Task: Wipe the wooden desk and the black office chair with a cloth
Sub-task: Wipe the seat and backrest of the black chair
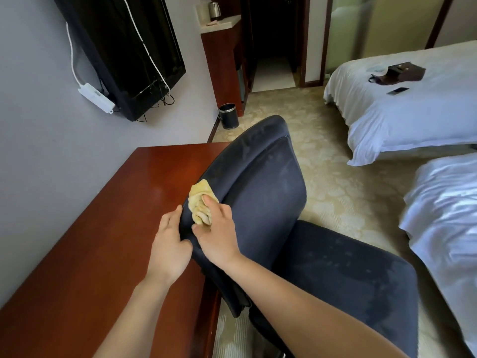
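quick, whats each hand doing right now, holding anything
Left hand: grips the edge of the chair backrest.
Right hand: holds the yellow cloth, pressing it against the backrest.

A black television [129, 47] hangs on the wall above a white power strip [96, 97]. A dark bin [229, 116] stands on the patterned carpet [335, 192]. On the far bed [413, 120] lie a brown bag [402, 72] and what looks like a phone [397, 91].

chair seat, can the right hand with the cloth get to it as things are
Probably yes: the right hand holds the cloth against the backrest, and the seat lies uncovered just beside it, with nothing between.
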`<control>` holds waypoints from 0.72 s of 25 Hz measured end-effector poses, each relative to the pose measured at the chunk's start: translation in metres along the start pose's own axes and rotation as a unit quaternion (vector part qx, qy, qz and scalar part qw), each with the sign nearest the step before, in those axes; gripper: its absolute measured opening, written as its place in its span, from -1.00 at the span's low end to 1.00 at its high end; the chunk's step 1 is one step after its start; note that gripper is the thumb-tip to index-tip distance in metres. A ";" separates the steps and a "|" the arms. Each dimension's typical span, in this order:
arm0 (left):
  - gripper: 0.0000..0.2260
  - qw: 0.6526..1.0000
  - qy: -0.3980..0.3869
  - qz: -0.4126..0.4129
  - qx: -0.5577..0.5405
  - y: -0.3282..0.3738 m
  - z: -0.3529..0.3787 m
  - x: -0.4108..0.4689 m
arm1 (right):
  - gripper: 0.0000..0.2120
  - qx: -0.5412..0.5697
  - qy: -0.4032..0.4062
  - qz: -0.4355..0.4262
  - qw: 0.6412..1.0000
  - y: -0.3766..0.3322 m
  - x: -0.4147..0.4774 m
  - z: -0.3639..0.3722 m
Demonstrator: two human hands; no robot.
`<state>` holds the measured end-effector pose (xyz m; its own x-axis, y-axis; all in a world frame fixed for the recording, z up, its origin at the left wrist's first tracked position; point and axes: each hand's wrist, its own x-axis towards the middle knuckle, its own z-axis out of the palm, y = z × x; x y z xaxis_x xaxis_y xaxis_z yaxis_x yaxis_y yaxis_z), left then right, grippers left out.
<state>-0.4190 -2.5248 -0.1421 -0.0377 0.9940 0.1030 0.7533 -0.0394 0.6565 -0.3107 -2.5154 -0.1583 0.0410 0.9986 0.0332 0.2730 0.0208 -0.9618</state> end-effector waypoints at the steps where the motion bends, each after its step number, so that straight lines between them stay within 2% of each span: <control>1: -0.37 1.000 0.004 0.003 -0.007 0.000 -0.001 -0.011 | -0.44 -0.015 0.002 -0.005 1.000 -0.001 -0.011 0.003; 7: -0.47 0.998 0.028 0.033 -0.053 0.001 -0.009 -0.079 | -0.38 -0.079 0.040 -0.012 0.996 -0.007 -0.079 0.010; 12: -0.41 0.993 0.021 0.031 -0.116 0.001 -0.007 -0.141 | -0.33 -0.138 0.072 -0.027 0.987 -0.005 -0.133 -0.002; 18: -0.34 0.990 -0.007 0.058 -0.132 0.016 0.009 -0.208 | -0.34 -0.181 0.053 -0.052 0.981 0.000 -0.194 -0.034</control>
<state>-0.3931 -2.7309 -0.1596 0.0490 0.9823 0.1806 0.5540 -0.1772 0.8134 -0.2863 -2.7104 -0.1552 0.0891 0.9810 0.1726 0.6031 0.0848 -0.7932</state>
